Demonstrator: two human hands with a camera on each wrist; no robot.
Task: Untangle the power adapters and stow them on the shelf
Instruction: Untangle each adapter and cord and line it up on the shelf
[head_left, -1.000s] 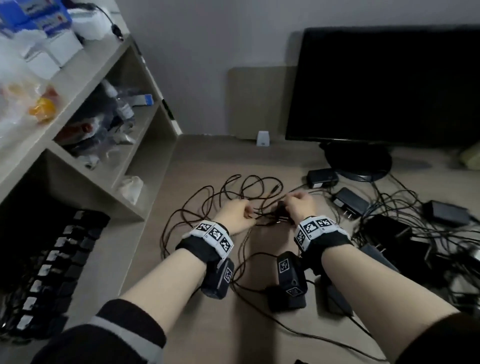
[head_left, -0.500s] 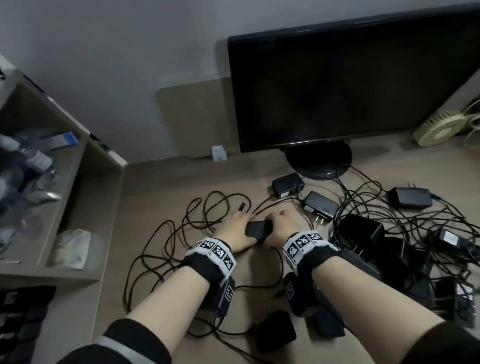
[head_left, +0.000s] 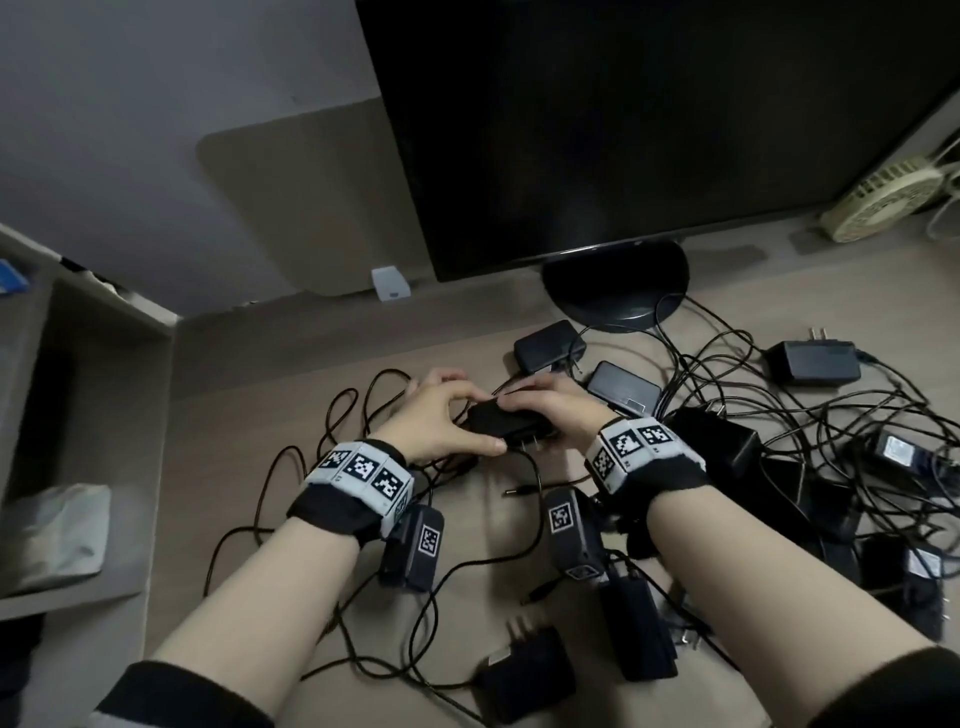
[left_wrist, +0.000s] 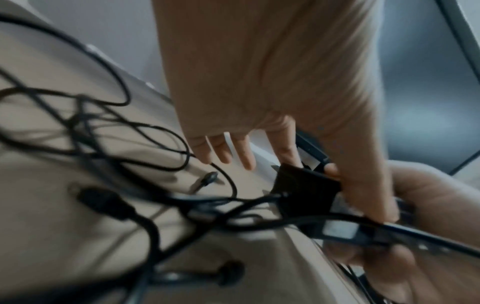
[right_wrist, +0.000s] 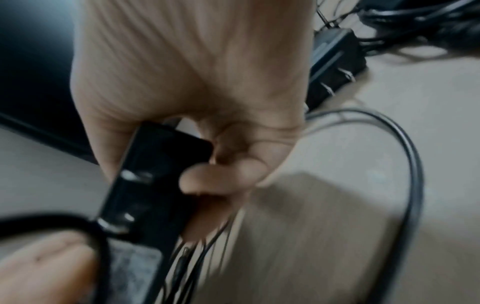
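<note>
Both hands hold one black power adapter (head_left: 506, 423) just above the desk, in front of the monitor. My left hand (head_left: 475, 418) pinches its left end between thumb and index finger, and the other fingers are spread. My right hand (head_left: 540, 410) grips the right end with its fingers curled over the top. The adapter's prongs (head_left: 524, 441) point toward me. In the left wrist view the adapter (left_wrist: 306, 185) trails thin cables. The right wrist view shows the adapter (right_wrist: 155, 174) in my right palm. The shelf (head_left: 104, 405) stands at the left.
Loose cable loops (head_left: 332, 431) lie left of the hands. A tangled pile of adapters (head_left: 727, 457) and wires fills the right side. Two more adapters (head_left: 530, 675) lie near the front edge. The monitor stand (head_left: 615, 291) and a small fan (head_left: 883, 208) stand behind.
The head view has swung right, away from the shelf. The hands went from working at the cables to holding the adapter together, with the left thumb now beneath it.
</note>
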